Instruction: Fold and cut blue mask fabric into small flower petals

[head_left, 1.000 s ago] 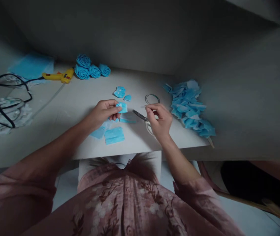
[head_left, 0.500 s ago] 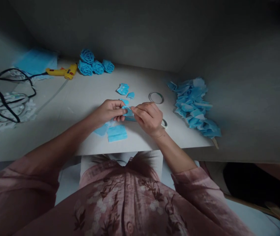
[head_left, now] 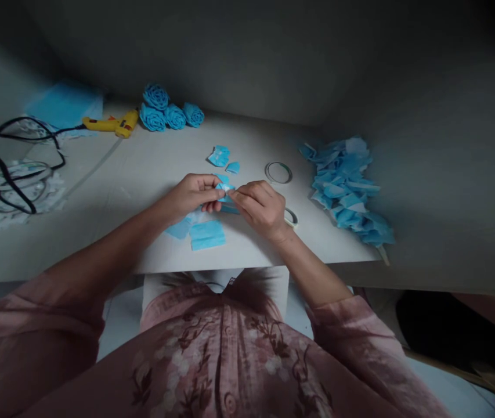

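Glue gun (head_left: 127, 124): far left of wire ring (head_left: 278, 183), likely parked aside | left hand (head_left: 192, 194): digits closed on blue piece (head_left: 223, 186) left of ring, presumably steadying it | right hand (head_left: 261, 208): near-left of ring, fingertips pinched at piece's edge, contents unclear

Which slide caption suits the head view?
Left hand holding blue fabric piece, right hand touching it; four fabric roses behind.

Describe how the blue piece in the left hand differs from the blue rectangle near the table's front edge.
The held piece is pinched in the left hand; the blue rectangle lies on the table. Fingers partly cover the held piece; the rectangle is uncovered. Both are light blue.
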`<action>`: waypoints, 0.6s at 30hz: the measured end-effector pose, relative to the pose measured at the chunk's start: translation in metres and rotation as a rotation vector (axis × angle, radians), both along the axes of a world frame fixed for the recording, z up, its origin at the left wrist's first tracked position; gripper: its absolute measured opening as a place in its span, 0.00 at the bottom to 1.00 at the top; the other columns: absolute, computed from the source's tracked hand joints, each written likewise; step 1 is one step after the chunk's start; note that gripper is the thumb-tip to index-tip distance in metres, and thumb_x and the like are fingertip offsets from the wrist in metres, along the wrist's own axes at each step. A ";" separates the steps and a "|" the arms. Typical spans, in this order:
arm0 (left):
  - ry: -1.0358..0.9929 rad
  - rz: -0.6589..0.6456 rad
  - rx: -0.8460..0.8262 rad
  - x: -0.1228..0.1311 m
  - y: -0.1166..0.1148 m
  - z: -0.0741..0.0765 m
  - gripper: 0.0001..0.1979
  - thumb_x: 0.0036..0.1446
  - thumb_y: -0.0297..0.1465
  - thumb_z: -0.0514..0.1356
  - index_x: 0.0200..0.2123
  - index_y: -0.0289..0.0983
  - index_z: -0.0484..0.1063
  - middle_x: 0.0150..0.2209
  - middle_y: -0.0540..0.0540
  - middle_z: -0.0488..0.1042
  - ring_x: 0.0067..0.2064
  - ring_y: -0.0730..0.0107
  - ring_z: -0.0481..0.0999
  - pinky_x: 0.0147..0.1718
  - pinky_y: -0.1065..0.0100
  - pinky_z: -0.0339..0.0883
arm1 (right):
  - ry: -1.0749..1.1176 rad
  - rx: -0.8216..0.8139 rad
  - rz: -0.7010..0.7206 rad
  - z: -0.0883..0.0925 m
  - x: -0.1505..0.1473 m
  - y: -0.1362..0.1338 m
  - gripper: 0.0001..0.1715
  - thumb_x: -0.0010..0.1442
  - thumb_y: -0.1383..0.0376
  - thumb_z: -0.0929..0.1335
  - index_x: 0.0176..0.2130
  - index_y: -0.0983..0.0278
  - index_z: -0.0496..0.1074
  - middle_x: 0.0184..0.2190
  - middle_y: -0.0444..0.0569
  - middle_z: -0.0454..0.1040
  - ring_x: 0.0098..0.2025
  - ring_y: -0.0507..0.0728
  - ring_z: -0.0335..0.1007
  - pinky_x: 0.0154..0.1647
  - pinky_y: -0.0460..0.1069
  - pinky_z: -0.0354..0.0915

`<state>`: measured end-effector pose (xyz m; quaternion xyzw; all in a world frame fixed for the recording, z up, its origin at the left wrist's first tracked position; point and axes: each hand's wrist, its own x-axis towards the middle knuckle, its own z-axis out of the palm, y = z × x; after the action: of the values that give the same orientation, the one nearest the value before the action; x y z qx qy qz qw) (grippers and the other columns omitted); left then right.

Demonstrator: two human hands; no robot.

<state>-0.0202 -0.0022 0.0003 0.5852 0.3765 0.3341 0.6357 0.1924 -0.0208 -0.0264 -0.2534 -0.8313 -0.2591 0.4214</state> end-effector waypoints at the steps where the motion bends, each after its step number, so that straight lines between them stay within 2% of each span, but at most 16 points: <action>1: -0.001 0.000 0.003 0.000 0.000 -0.001 0.05 0.55 0.27 0.66 0.29 0.36 0.73 0.21 0.51 0.75 0.21 0.79 0.69 0.22 0.77 0.60 | -0.011 -0.010 -0.010 -0.001 0.000 0.001 0.11 0.74 0.70 0.68 0.44 0.59 0.80 0.34 0.47 0.81 0.39 0.53 0.75 0.38 0.49 0.70; 4: 0.007 0.018 0.008 -0.002 0.003 -0.002 0.05 0.55 0.28 0.65 0.28 0.36 0.73 0.22 0.51 0.75 0.22 0.79 0.68 0.23 0.76 0.61 | -0.085 -0.078 -0.035 0.000 0.002 0.001 0.14 0.75 0.71 0.66 0.44 0.59 0.81 0.35 0.48 0.82 0.39 0.55 0.74 0.37 0.49 0.68; 6: 0.029 0.044 0.024 -0.003 0.005 -0.003 0.05 0.55 0.28 0.65 0.28 0.36 0.73 0.22 0.51 0.74 0.22 0.80 0.68 0.23 0.76 0.61 | -0.153 -0.187 -0.016 0.005 0.006 0.000 0.17 0.73 0.73 0.64 0.49 0.61 0.81 0.39 0.50 0.83 0.43 0.57 0.75 0.38 0.51 0.68; 9: 0.091 0.046 0.070 -0.004 0.007 -0.003 0.06 0.54 0.29 0.66 0.27 0.36 0.72 0.21 0.51 0.74 0.21 0.79 0.67 0.22 0.77 0.59 | -0.133 -0.414 0.022 0.020 0.011 -0.002 0.22 0.69 0.73 0.64 0.54 0.60 0.81 0.50 0.54 0.82 0.52 0.62 0.74 0.48 0.56 0.70; 12: 0.174 -0.001 0.102 -0.003 0.006 -0.003 0.08 0.54 0.32 0.67 0.28 0.37 0.72 0.21 0.51 0.74 0.22 0.78 0.68 0.22 0.76 0.61 | 0.048 -0.663 0.051 0.034 0.012 0.000 0.19 0.71 0.67 0.65 0.56 0.60 0.79 0.56 0.56 0.80 0.59 0.63 0.73 0.59 0.60 0.69; 15: 0.226 -0.017 0.135 -0.001 0.005 -0.005 0.08 0.53 0.33 0.67 0.27 0.37 0.73 0.20 0.51 0.74 0.23 0.76 0.70 0.23 0.75 0.63 | 0.111 -0.967 0.118 0.040 0.007 0.003 0.26 0.69 0.64 0.68 0.64 0.61 0.71 0.52 0.53 0.81 0.52 0.60 0.77 0.56 0.57 0.72; 18: 0.218 -0.016 0.151 -0.002 0.005 -0.007 0.09 0.51 0.34 0.69 0.28 0.37 0.73 0.20 0.52 0.74 0.23 0.76 0.70 0.23 0.74 0.63 | 0.152 -1.121 0.141 0.033 0.002 0.006 0.29 0.69 0.64 0.68 0.67 0.61 0.68 0.43 0.48 0.81 0.42 0.55 0.77 0.48 0.52 0.72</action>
<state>-0.0218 0.0030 -0.0066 0.6674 0.4122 0.2910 0.5477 0.1947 -0.0147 0.0066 -0.3999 -0.8240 0.2693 0.2975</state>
